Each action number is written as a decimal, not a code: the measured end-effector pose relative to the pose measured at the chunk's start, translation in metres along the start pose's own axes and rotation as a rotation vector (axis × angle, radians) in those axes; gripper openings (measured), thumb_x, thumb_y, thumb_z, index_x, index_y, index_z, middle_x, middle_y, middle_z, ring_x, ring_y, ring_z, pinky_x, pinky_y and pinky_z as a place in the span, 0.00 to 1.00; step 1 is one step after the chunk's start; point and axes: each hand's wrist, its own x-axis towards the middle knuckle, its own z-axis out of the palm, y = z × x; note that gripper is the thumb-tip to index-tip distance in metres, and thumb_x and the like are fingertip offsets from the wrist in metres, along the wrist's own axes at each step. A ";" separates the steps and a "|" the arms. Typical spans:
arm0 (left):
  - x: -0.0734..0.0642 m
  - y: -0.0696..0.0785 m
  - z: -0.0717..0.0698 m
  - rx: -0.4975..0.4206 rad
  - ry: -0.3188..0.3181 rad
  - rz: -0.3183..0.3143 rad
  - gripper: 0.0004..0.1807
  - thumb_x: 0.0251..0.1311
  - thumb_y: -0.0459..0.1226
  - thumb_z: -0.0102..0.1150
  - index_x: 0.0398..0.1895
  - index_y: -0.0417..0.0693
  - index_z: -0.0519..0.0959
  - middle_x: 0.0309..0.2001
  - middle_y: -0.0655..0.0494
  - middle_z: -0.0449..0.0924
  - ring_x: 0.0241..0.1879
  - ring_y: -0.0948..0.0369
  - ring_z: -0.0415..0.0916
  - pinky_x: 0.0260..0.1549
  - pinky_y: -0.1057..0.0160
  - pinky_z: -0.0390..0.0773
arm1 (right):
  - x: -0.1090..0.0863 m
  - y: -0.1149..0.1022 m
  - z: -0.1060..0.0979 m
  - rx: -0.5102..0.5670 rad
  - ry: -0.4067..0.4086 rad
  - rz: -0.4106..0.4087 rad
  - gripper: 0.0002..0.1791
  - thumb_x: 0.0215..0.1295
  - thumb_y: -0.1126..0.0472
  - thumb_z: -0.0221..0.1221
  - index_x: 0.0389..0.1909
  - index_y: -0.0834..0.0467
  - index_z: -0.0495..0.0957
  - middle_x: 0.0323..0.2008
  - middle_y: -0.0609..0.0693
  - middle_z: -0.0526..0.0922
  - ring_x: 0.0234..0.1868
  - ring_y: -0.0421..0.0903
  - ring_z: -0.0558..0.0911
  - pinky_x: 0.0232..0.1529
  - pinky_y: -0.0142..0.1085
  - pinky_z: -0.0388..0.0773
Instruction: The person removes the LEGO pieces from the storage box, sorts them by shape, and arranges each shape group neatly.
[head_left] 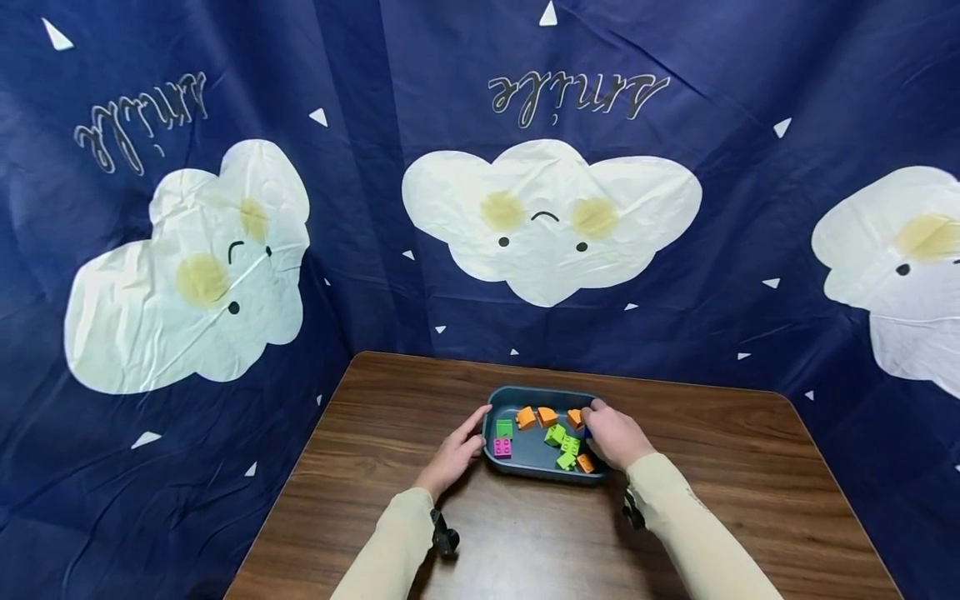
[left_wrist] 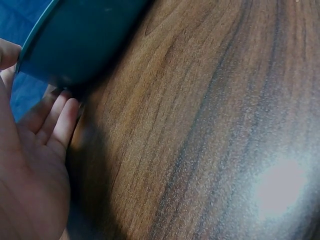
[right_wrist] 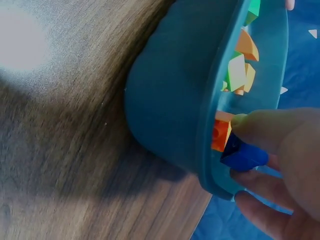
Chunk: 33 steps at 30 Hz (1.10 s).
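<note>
A dark teal plastic bin stands on the table with toy building blocks in it. My left hand holds the bin's left end, a digit at the rim and other fingers low against its wall. Over the right end, my right hand pinches a dark blue building block between thumb and fingers, inside the rim. Next to that block lies an orange block. Orange blocks, lime green blocks, a green block and a magenta block lie in the bin.
The brown wood-grain table extends around the bin. A navy curtain with white clouds hangs behind the table and along its sides. Both wrists carry small black devices. Bright glare lies on the table's near part.
</note>
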 end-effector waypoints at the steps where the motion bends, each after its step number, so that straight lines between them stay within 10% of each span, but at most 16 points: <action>1: 0.000 0.000 0.000 0.000 0.001 -0.001 0.33 0.76 0.36 0.51 0.82 0.66 0.64 0.78 0.45 0.65 0.67 0.47 0.74 0.60 0.46 0.80 | -0.001 0.000 -0.001 0.009 0.007 0.001 0.14 0.60 0.67 0.75 0.45 0.63 0.83 0.36 0.54 0.77 0.33 0.48 0.83 0.35 0.43 0.86; 13: -0.005 0.012 0.003 0.015 0.015 -0.003 0.33 0.76 0.32 0.47 0.82 0.57 0.63 0.78 0.39 0.63 0.66 0.43 0.73 0.60 0.42 0.80 | -0.020 -0.007 -0.013 0.284 0.238 -0.038 0.21 0.56 0.66 0.78 0.49 0.56 0.83 0.40 0.49 0.75 0.38 0.44 0.79 0.42 0.43 0.85; 22: 0.002 -0.002 -0.002 0.027 -0.008 0.017 0.34 0.75 0.34 0.49 0.82 0.65 0.64 0.78 0.45 0.65 0.65 0.48 0.75 0.57 0.49 0.82 | -0.034 -0.038 -0.024 0.391 0.302 -0.032 0.25 0.53 0.64 0.80 0.52 0.62 0.86 0.56 0.59 0.74 0.52 0.52 0.81 0.53 0.48 0.84; 33: 0.002 -0.003 -0.002 0.019 -0.008 0.010 0.33 0.75 0.35 0.51 0.81 0.66 0.64 0.79 0.46 0.63 0.65 0.47 0.75 0.58 0.46 0.82 | -0.047 -0.081 -0.014 0.438 0.259 -0.149 0.22 0.60 0.58 0.77 0.54 0.55 0.83 0.48 0.47 0.85 0.47 0.43 0.85 0.48 0.43 0.86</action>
